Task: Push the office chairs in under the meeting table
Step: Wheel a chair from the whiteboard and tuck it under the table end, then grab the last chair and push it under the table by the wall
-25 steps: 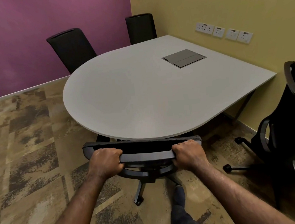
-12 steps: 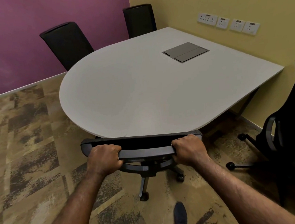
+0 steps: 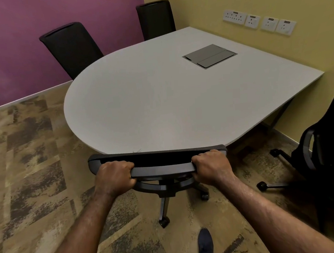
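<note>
Both hands — left hand and right hand — are clamped on the top rail of the near chair at bottom centre, its back right at the table edge, so this one looks nearly in. Two chairs at upper left seem tucked, though their seats are hidden. The chair at the right edge stands clear of the table — that one is left.

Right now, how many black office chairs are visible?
4: one gripped black office chair at the table's near edge, two by the purple wall, one on the right.
</note>
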`<state>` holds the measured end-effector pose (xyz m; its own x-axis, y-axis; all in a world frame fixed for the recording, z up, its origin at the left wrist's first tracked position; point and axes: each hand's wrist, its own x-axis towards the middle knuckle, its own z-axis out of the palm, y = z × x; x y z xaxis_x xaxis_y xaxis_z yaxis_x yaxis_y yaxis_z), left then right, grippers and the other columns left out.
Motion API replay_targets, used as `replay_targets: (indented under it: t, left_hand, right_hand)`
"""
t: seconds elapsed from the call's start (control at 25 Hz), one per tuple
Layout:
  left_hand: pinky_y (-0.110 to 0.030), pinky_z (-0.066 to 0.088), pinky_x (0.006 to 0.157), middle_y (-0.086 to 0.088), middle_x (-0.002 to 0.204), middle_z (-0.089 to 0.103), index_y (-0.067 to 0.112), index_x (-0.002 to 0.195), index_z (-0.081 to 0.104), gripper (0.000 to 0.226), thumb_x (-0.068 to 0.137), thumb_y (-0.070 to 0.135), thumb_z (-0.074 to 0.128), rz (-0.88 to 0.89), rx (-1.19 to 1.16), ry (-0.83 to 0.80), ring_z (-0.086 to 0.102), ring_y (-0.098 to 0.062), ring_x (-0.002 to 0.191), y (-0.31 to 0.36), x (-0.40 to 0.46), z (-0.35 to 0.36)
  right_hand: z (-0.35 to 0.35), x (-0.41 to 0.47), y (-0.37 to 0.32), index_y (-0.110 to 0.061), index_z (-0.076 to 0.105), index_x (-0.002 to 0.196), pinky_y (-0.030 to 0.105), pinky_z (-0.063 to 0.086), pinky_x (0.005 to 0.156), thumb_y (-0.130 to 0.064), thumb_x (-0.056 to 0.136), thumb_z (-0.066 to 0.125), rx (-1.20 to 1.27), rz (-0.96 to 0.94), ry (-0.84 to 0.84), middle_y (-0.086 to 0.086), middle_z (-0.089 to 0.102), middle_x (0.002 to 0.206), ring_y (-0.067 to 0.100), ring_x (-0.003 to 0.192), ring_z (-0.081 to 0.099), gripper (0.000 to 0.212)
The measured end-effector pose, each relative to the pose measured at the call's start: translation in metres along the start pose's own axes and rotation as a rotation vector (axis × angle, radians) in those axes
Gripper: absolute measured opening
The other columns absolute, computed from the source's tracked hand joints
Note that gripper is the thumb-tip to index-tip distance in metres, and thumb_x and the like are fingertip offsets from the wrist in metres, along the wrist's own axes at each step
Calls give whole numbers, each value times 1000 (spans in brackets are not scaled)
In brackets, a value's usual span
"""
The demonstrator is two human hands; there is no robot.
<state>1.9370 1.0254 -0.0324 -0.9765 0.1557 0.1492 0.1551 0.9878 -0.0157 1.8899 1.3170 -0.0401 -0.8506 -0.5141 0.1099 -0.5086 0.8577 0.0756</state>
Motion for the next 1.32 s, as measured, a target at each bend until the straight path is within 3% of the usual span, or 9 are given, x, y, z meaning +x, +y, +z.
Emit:
replay_targets:
  t: [1.12, 1.2, 1.32]
  left_hand:
    - [-25, 32, 48, 5, 52, 57, 23, 60, 62, 14, 55, 28, 74, -27, -31, -2, 53, -21, 47, -8, 16, -1]
    - [-25, 29, 48, 8, 52, 52, 25, 58, 56, 19, 55, 33, 72, -18, -68, 11, 48, -18, 47, -7, 14, -4]
    - [-27, 28, 50, 13, 60, 44, 31, 67, 45, 35, 62, 59, 65, 32, -125, 66, 41, -13, 54, -8, 8, -11]
  right_hand:
    - [-2, 13, 3, -25, 55, 75, 36, 46, 72, -44, 73, 61, 85, 18, -29, -3, 64, 71, 20, 65, 59, 20]
    - [-3, 8, 4, -23, 55, 78, 36, 48, 73, -45, 73, 62, 114, 0, 20, -3, 64, 74, 20, 67, 59, 23]
    - [-5, -3, 7, -19, 57, 88, 40, 50, 78, -53, 74, 58, 171, -36, 176, 1, 64, 83, 19, 76, 57, 37]
